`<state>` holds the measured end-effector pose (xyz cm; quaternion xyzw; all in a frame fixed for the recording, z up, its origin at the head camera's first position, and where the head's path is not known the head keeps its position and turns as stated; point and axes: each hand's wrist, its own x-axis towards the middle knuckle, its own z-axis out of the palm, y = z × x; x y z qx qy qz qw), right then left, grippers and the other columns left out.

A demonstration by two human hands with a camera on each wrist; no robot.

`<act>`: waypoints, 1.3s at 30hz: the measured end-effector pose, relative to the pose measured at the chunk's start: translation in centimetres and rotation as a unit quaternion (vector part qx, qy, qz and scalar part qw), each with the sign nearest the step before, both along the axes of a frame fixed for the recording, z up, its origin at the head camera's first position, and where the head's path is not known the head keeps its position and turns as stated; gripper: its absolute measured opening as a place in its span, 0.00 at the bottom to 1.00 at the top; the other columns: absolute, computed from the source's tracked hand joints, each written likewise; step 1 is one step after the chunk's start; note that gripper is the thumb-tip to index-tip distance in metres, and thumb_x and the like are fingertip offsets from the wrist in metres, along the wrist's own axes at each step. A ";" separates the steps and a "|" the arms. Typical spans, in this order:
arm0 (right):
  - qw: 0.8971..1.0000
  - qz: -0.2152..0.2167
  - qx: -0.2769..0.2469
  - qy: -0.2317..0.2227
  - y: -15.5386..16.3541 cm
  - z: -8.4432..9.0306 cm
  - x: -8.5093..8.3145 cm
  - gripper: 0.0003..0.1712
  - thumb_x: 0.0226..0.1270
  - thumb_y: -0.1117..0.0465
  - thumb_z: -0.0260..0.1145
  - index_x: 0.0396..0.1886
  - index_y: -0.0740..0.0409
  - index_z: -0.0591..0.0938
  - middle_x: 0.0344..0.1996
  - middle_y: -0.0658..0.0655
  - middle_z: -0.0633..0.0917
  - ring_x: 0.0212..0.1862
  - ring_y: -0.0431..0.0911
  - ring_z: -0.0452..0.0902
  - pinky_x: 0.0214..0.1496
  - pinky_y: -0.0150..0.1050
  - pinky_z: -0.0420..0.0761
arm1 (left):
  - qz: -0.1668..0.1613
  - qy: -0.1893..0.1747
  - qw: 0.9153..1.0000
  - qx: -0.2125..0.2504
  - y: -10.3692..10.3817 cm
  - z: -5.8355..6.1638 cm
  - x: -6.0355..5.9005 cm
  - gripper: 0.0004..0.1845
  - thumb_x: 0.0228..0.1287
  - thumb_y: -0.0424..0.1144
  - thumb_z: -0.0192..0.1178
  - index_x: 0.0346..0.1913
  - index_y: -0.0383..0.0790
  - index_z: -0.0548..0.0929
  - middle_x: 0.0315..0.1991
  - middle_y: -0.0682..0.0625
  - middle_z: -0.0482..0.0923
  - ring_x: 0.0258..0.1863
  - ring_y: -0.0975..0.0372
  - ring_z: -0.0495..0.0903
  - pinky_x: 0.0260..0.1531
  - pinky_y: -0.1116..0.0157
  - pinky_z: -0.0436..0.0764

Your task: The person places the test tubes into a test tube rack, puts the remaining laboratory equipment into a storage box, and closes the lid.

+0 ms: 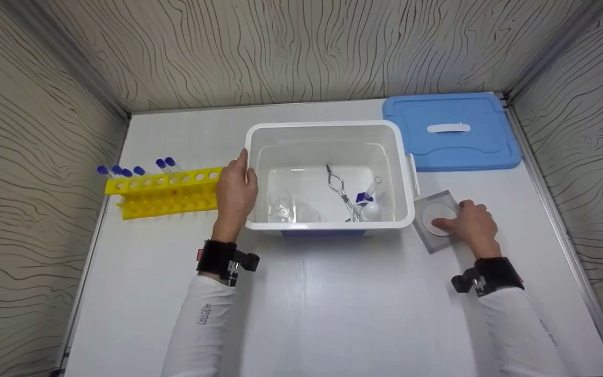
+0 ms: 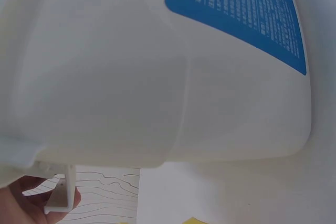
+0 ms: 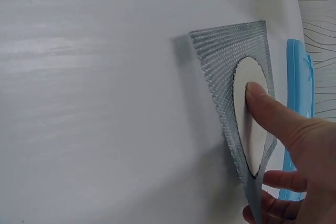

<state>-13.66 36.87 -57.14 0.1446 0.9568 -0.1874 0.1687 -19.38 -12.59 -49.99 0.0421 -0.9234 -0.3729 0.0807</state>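
Note:
A white plastic storage bin (image 1: 327,226) stands in the middle of the table. My left hand (image 1: 236,188) grips its left side, with the fingers around the white side handle (image 2: 62,195) in the left wrist view. To the right of the bin, my right hand (image 1: 471,225) pinches a square wire gauze (image 1: 431,242) with a round white centre (image 3: 253,150). The thumb presses on that centre, and the other fingers reach under the gauze's edge. Inside the bin lie metal crucible tongs (image 1: 336,182), clear glassware (image 1: 283,207) and a tube (image 1: 373,187) beside a blue-purple piece (image 1: 364,198).
A yellow test tube rack (image 1: 170,207) holding several tubes with blue caps (image 1: 139,170) stands left of the bin. The blue lid (image 1: 453,149) with a white handle lies at the back right. Patterned panels (image 1: 301,52) wall the table.

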 end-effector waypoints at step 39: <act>0.920 -0.086 -0.164 0.345 -4.2 15.1 -2.6 0.20 0.71 0.54 0.63 0.53 0.64 0.83 0.33 0.32 0.76 0.35 0.27 0.70 0.34 0.19 0.70 | 0.001 -0.002 1.000 0.000 0.0 0.0 -0.1 0.26 0.72 0.36 0.53 0.72 0.39 0.69 0.56 0.38 0.82 0.54 0.52 0.82 0.60 0.55 0.81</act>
